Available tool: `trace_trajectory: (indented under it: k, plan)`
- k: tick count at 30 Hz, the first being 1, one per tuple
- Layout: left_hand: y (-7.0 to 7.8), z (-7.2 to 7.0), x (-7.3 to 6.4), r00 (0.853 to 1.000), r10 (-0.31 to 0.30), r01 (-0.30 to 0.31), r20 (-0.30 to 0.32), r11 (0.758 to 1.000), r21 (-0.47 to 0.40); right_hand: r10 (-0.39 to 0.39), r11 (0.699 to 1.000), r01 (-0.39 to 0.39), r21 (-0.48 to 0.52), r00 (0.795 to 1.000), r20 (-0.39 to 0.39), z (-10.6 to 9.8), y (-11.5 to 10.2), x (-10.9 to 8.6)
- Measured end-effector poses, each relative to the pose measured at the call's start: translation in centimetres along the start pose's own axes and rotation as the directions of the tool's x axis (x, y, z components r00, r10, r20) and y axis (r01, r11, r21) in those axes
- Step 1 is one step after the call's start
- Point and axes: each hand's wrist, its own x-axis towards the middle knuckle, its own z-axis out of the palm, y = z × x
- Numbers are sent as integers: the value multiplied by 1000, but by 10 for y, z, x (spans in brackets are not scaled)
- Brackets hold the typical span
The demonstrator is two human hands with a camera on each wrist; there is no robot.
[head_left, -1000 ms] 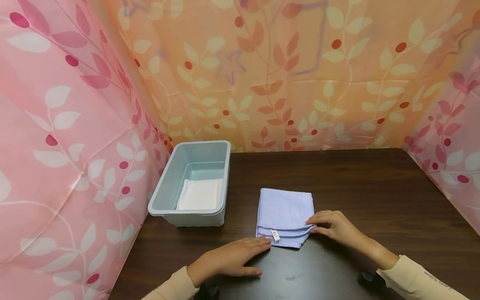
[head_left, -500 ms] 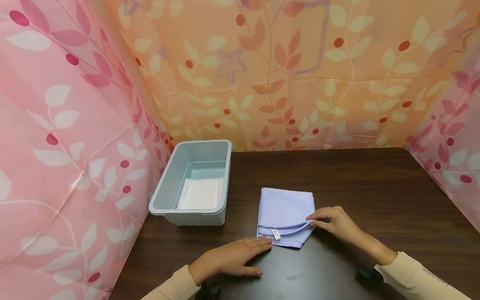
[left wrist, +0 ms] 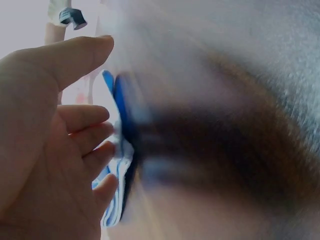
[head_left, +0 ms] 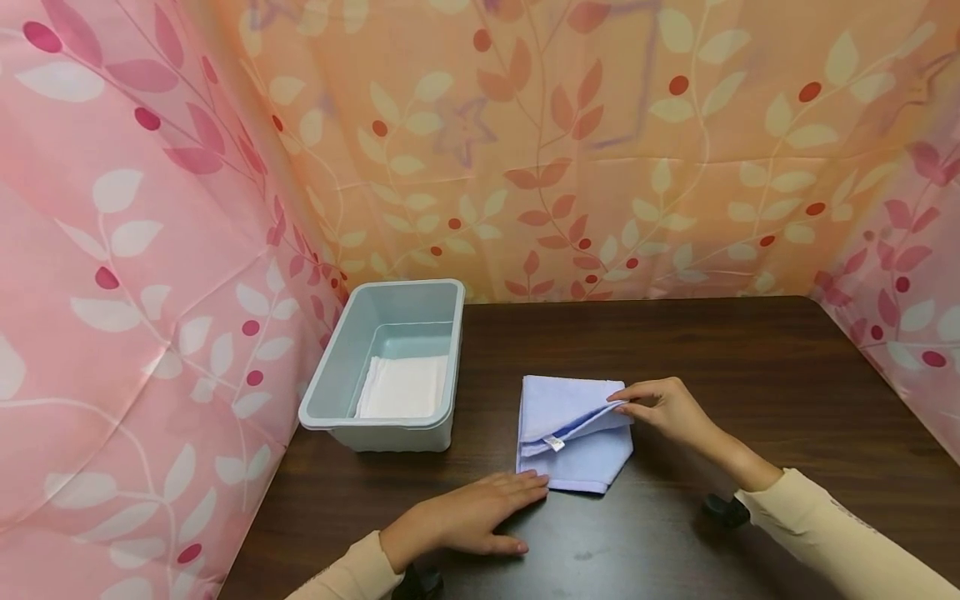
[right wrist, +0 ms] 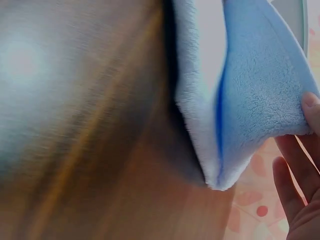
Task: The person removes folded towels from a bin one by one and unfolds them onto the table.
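Note:
A folded pale lavender-blue towel (head_left: 581, 462) lies on the dark wooden table, a small white tag (head_left: 553, 442) on its upper layer. At its right side my right hand (head_left: 671, 410) pinches a corner of that layer and holds it raised, so the layer slants up from the lower folds. The right wrist view shows the lifted towel (right wrist: 265, 75) between thumb and fingers (right wrist: 295, 175). My left hand (head_left: 480, 512) rests flat, fingertips touching the towel's near left corner. In the left wrist view the left hand's fingers (left wrist: 87, 117) are relaxed and extended beside the towel (left wrist: 117, 165).
A light grey-blue plastic tub (head_left: 390, 423) stands left of the towel, with a folded white cloth (head_left: 402, 387) on its bottom. Patterned curtains (head_left: 540, 150) in orange and pink hang behind the table (head_left: 712, 350) and along its left and right sides.
My right hand has moved up and away from me, lifting the pinched towel layer farther back and baring more of the lower fold. The left hand has hardly moved.

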Motion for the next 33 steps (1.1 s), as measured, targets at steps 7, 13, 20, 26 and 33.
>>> trace_trajectory:
  k: [7, 13, 20, 26, 33]
  plan:
    - [0, 5, 2, 1000, -10, 10, -25, 999, 30, 94, 988, -97, 124, 995, 29, -5, 2, 23]
    - [-1, 5, 4, 1000, 3, -3, -11, 999, 34, 149, 982, -150, 112, 989, 19, -7, 3, 43]
    - [-6, 3, 6, 998, -15, 16, -60, 1000, 17, 190, 981, -191, 33, 981, 25, -7, 1, 61]
    - [-10, 2, 2, 998, -44, 46, -53, 998, 34, 192, 981, -193, 35, 981, 41, -5, 11, 71]
    - [-7, -2, 3, 998, -54, 55, -15, 997, 52, 181, 983, -181, 12, 983, 40, -2, 21, 80]
